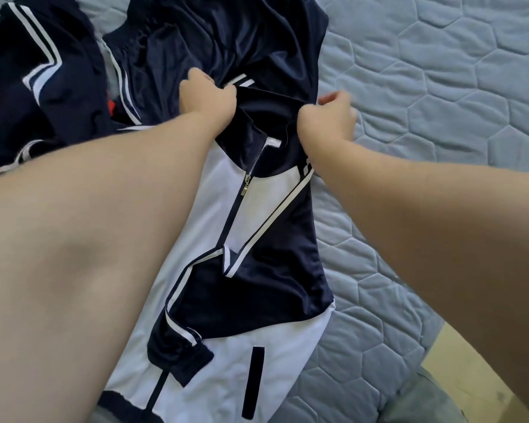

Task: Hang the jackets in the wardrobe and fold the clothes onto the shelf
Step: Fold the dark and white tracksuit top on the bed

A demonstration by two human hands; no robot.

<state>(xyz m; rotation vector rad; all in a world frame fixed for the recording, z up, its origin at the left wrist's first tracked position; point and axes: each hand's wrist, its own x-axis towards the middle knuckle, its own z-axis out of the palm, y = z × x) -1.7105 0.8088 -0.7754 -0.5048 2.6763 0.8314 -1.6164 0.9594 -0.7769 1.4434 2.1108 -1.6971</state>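
While you grip it, the jacket point(226, 227) lies smooth on the quilt point(440, 87).
Your left hand point(209, 94) and right hand point(333, 114) curl into its silky navy collar.

This was a bedroom in a home. A soft blue quilt point(440, 87) with stitched six-sided shapes covered a bed, spreading out to the right of the two gripping hands. Dark blue and white clothes point(37, 71) lay in a pile on it, to the left of the hands. A strip of tan floor point(471, 340) showed past the bed's near edge.
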